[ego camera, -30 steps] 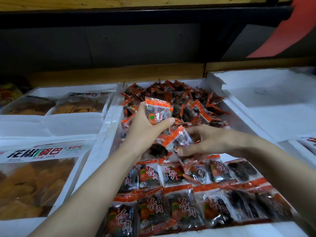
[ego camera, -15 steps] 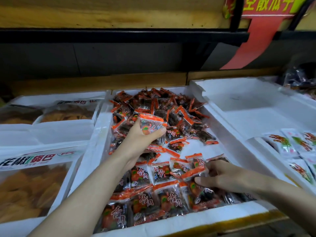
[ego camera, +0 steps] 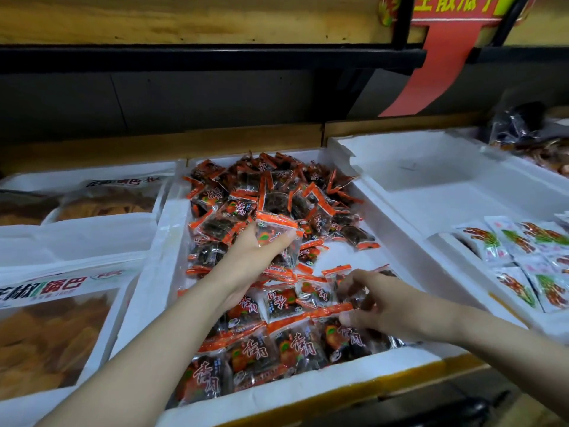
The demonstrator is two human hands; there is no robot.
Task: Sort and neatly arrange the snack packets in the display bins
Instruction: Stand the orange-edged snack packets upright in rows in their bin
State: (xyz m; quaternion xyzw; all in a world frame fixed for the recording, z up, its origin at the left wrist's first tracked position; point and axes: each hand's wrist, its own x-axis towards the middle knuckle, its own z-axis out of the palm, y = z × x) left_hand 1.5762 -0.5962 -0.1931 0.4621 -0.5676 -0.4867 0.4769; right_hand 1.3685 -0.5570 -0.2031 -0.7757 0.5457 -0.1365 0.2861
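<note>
over the middle bin (ego camera: 160, 260), left hand (ego camera: 252, 257) pinches a packet (ego camera: 277, 238) shut while right hand (ego camera: 381, 306), fingers curled, nudges a row packet (ego camera: 341, 280); best lay each flat, label up, edges overlapping evenly.

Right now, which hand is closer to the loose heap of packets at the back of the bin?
Left. The left hand holds a packet at the heap; the right hand is nearer, over the tidy rows.

A shop, probably a snack store — white foam bins (ego camera: 166, 241) of wrapped packets (ego camera: 277, 192), red sign (ego camera: 443, 53) overhead.
</note>
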